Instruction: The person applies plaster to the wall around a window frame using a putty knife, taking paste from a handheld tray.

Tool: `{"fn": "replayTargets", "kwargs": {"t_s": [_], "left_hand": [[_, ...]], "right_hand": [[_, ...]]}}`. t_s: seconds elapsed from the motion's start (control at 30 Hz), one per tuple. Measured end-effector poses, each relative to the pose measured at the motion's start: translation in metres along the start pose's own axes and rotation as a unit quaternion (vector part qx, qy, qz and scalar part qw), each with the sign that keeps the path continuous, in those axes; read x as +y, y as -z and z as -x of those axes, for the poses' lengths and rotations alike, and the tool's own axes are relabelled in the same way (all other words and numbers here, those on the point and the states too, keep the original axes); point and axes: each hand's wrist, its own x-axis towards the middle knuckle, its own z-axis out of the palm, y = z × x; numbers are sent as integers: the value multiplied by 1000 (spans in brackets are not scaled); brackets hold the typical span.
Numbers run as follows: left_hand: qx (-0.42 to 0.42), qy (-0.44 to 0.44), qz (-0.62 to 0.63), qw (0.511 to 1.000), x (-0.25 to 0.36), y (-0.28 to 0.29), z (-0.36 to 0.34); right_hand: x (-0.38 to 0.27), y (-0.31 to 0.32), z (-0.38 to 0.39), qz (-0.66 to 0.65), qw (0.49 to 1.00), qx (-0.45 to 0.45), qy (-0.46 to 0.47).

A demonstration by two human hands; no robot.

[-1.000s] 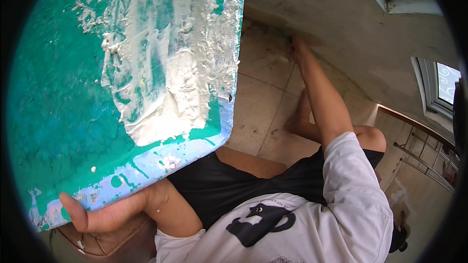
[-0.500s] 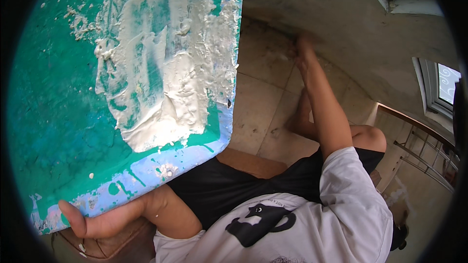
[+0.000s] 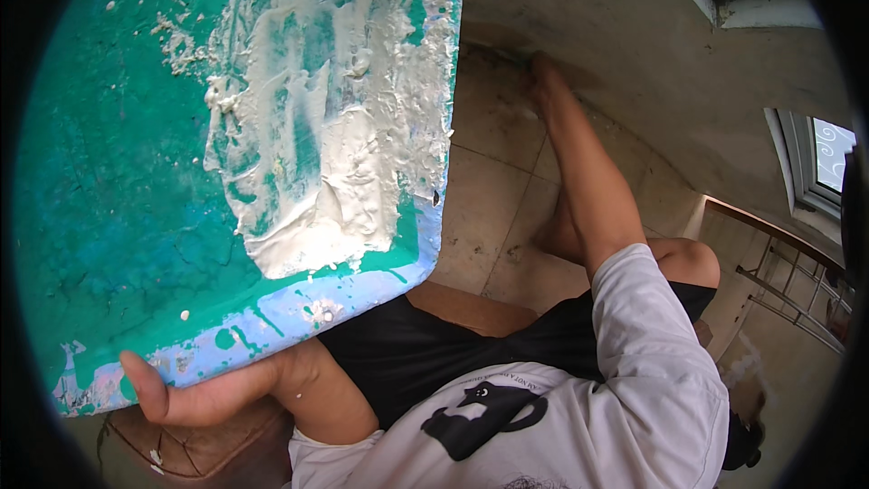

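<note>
While the left hand [image 3: 195, 389] grips the green board [image 3: 136, 172] from below, the right hand's [image 3: 543, 81] grip is unclear.

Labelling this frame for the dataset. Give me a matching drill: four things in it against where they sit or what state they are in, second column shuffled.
Things:
1. board
2. plaster
3. left hand
4. right hand

Place or state:
A. reaches out to where the floor tiles meet the wall
B. green, with a pale blue rim, held up close to the camera
C. grips the near edge of the board, thumb on the rim
D. white, smeared wet over the right part of the board

Pairs: 1-B, 2-D, 3-C, 4-A
</note>
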Motion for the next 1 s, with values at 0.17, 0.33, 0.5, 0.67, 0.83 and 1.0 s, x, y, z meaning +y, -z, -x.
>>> {"fn": "replayTargets", "kwargs": {"t_s": [0.17, 0.33, 0.5, 0.67, 0.83, 1.0], "left_hand": [[15, 4, -4, 1000, 1, 4, -4], [13, 28, 10, 999, -4, 3, -3], [8, 44, 22, 999, -3, 3, -5], [1, 60, 34, 998, 1, -4, -4], [6, 49, 18, 999, -1, -3, -4], [11, 36, -2, 999, -4, 2, -5]], "right_hand": [[-7, 16, 20, 38, 999, -37, 4], [16, 17, 11, -20, 999, -37, -4], [31, 8, -17, -9, 1000, -25, 11], [25, -5, -28, -4, 997, -31, 71], [-10, -12, 9, -8, 999, -29, 34], [-19, 10, 46, 16, 997, -74, 23]]}}
